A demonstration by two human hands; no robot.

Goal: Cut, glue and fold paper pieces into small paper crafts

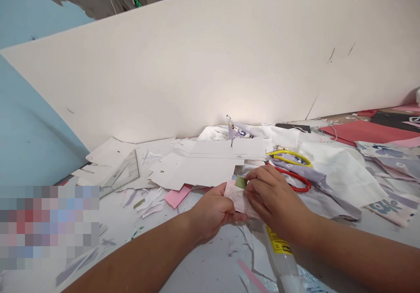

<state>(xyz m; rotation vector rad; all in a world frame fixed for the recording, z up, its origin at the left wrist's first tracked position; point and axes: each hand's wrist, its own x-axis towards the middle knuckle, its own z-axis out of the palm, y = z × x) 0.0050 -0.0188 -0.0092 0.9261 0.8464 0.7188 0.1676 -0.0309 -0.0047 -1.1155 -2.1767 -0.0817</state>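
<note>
A small pale pink piece (238, 198), paper or cloth, is held up between my two hands. My left hand (215, 210) pinches its left edge, fingers curled beneath it. On its upper part sits a small green piece (240, 182), gripped at its right side by the fingertips of my right hand (271, 194). The right fingers partly cover the pink piece's right side. Just behind my right hand lie scissors with one yellow handle (290, 157) and one red handle (300, 183). Below that hand is a clear glue bottle (280, 251) with a yellow label.
White card sheets (193, 168) and a clear set square (126, 172) lie behind my left hand. Paper scraps (154, 203) litter the table. White cloth (344, 170), patterned fabric (390, 207) and red sheets (370, 131) lie to the right. A white panel (213, 74) stands behind.
</note>
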